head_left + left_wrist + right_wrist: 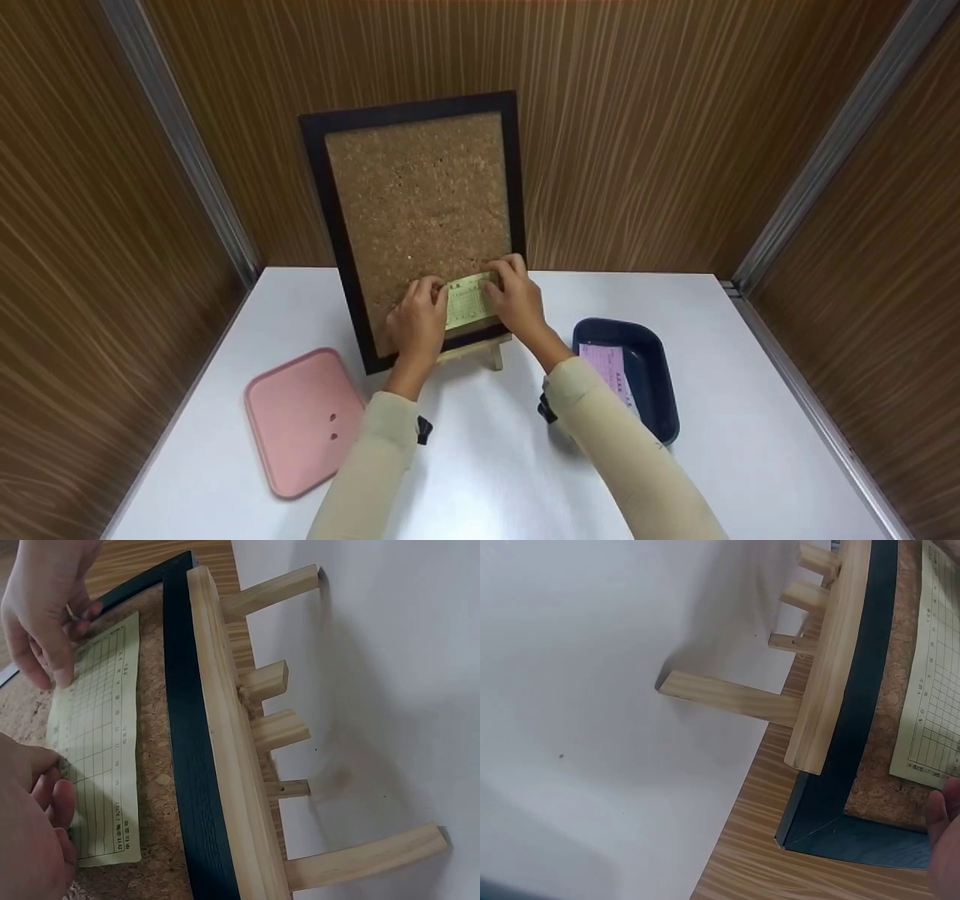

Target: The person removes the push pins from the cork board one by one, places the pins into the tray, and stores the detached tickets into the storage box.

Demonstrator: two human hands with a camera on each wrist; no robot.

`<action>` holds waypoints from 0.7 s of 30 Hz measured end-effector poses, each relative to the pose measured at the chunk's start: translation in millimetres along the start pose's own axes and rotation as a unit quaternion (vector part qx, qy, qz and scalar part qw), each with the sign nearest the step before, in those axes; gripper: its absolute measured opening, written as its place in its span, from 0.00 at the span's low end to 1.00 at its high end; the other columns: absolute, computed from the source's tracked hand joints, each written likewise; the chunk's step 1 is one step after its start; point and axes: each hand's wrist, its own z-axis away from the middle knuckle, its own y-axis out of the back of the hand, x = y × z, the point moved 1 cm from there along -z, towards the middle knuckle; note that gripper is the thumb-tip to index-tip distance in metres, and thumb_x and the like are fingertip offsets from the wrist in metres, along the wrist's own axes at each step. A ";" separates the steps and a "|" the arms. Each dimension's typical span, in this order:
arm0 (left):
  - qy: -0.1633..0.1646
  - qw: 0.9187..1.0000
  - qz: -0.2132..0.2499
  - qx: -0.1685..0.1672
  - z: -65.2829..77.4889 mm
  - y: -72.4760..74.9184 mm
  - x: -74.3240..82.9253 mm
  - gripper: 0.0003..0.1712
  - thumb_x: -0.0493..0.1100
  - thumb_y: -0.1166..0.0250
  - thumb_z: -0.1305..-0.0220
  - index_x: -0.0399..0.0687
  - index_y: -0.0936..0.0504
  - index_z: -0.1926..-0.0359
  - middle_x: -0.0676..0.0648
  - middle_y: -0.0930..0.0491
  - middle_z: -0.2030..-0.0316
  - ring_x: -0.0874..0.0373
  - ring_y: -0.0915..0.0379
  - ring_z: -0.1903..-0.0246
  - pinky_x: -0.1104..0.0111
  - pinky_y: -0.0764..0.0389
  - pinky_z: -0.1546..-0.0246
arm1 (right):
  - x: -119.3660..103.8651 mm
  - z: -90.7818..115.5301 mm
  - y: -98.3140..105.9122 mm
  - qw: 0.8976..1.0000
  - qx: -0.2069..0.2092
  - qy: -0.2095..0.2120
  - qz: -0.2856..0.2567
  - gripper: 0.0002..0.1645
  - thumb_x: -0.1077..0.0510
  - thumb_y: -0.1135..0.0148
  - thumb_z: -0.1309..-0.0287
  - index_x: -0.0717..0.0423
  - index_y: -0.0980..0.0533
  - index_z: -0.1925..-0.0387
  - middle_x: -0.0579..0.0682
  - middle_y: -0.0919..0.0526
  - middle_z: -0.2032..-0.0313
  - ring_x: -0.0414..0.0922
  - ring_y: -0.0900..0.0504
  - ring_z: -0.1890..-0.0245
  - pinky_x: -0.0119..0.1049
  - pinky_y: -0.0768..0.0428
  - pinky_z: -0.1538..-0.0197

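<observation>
A pale green printed slip with a grid lies against the lower part of a black-framed corkboard. At the slip's left edge, my left hand pinches it with bent fingers. My right hand holds the opposite end, its thumb over the paper and its other fingers by the upper right edge. In the left wrist view both hands sit along one long side of the slip. The right wrist view shows fingertips right at a corner of the paper.
A wooden easel props the board upright on the white table. To the left lies a pink tray with two small dark spots. A navy tray holding pinkish-purple printed slips stands at the right, partly behind my right sleeve.
</observation>
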 end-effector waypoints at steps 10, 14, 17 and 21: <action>0.011 1.000 0.000 -0.011 0.1 0.5 -0.2 0.08 0.52 0.33 0.32 0.55 0.16 0.61 0.53 0.18 0.68 0.57 0.21 0.74 0.56 0.23 0.70 | 0.9 1.4 -1.3 1.000 0.005 0.012 0.006 0.11 0.54 0.33 0.35 0.52 0.19 0.55 0.51 0.26 0.53 0.47 0.21 0.65 0.47 0.21 0.61; 0.013 1.000 0.002 -0.022 -0.1 1.2 -0.4 0.09 0.53 0.34 0.32 0.55 0.16 0.60 0.54 0.18 0.68 0.57 0.21 0.73 0.56 0.24 0.70 | 1.0 2.2 -2.5 1.000 0.012 0.018 0.013 0.10 0.53 0.33 0.36 0.52 0.19 0.55 0.50 0.25 0.54 0.46 0.20 0.66 0.46 0.21 0.62; 0.011 1.000 0.008 -0.027 -0.5 1.8 -0.2 0.09 0.53 0.34 0.32 0.55 0.16 0.60 0.54 0.18 0.68 0.58 0.22 0.74 0.58 0.25 0.71 | 0.6 2.1 -2.6 0.999 0.019 0.027 0.016 0.10 0.53 0.33 0.36 0.51 0.19 0.56 0.50 0.24 0.55 0.45 0.20 0.67 0.44 0.21 0.64; 0.006 1.000 0.014 -0.027 -0.4 2.5 -0.2 0.08 0.52 0.34 0.32 0.56 0.16 0.58 0.53 0.18 0.67 0.59 0.22 0.73 0.59 0.25 0.72 | 0.2 1.8 -2.5 0.999 0.024 0.035 0.019 0.09 0.54 0.33 0.36 0.52 0.19 0.57 0.50 0.24 0.56 0.45 0.20 0.67 0.43 0.21 0.65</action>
